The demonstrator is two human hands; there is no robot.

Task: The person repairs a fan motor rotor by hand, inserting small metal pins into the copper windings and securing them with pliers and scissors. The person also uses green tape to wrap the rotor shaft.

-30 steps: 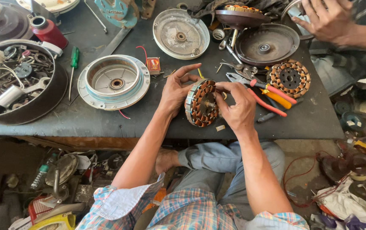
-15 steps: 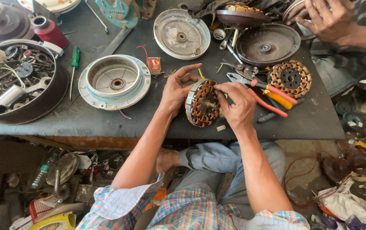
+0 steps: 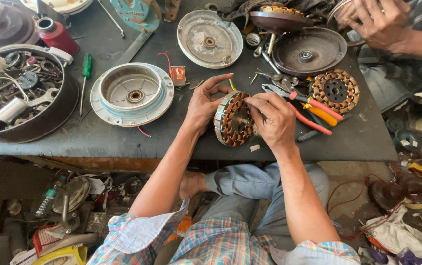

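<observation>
Both hands on one copper-wound stator at the bench's near edge.

The left hand [image 3: 205, 104] steadied the stator [image 3: 234, 119] on edge, thumb and palm against its rim, the other fingers spread loose above it. The right hand [image 3: 272, 119] lay over the stator's right side, fingertips pinched closed on its windings. A second stator [image 3: 334, 90] lay flat toward the right edge, well apart. Between the two lay one pair of red-handled pliers [image 3: 305, 109]. Three round covers were counted: one white housing [image 3: 132, 93] left of the hands, one grey cover [image 3: 210, 38] and one dark cover [image 3: 309, 50] toward the far edge. One green screwdriver [image 3: 86, 73] lay beside one bowl [image 3: 49, 118] of small parts at the left edge. Another person's hand [image 3: 375, 22] worked at the far right corner.
</observation>
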